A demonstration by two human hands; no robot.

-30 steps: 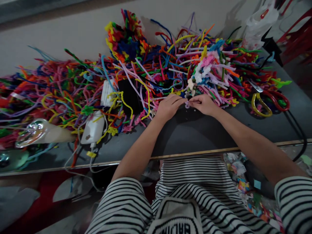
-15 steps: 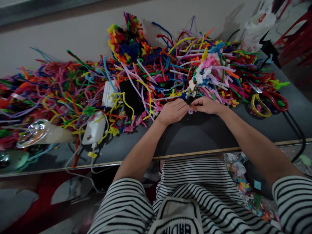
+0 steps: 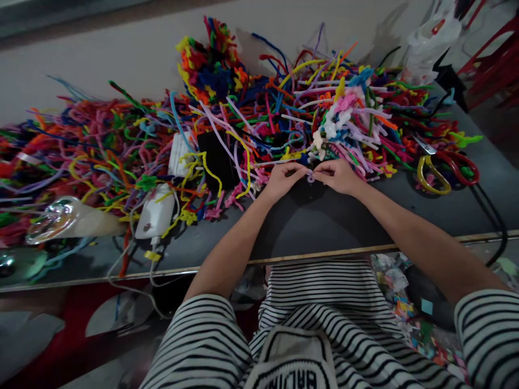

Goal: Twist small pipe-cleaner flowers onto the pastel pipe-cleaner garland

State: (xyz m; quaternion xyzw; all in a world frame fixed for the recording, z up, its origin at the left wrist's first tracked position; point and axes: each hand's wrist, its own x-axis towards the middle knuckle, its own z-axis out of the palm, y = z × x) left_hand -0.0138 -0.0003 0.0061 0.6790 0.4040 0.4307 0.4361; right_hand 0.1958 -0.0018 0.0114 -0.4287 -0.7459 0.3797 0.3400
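Note:
Between my fingertips is a small piece of lilac pipe cleaner (image 3: 310, 177), bent into loops. My left hand (image 3: 284, 180) pinches it from the left, thumb and forefinger together. From the other side my right hand (image 3: 339, 176) pinches it too, so the fingertips of both hands nearly meet. The piece is held just above the dark grey table (image 3: 320, 221). Right behind my hands lies a bunch of pipe-cleaner flowers (image 3: 336, 121) in white, pink and blue.
A long heap of coloured pipe cleaners (image 3: 133, 135) covers the table's back. Scissors (image 3: 433, 175) with yellow and red handles lie at the right. A white corded device (image 3: 156, 213) and a clear-ended roll (image 3: 73, 220) are at the left. Paper scraps (image 3: 399, 305) lie below the edge.
My left fingers have shifted from lying over the piece to a fingertip pinch, showing more of the lilac loops. Both hands have moved slightly left.

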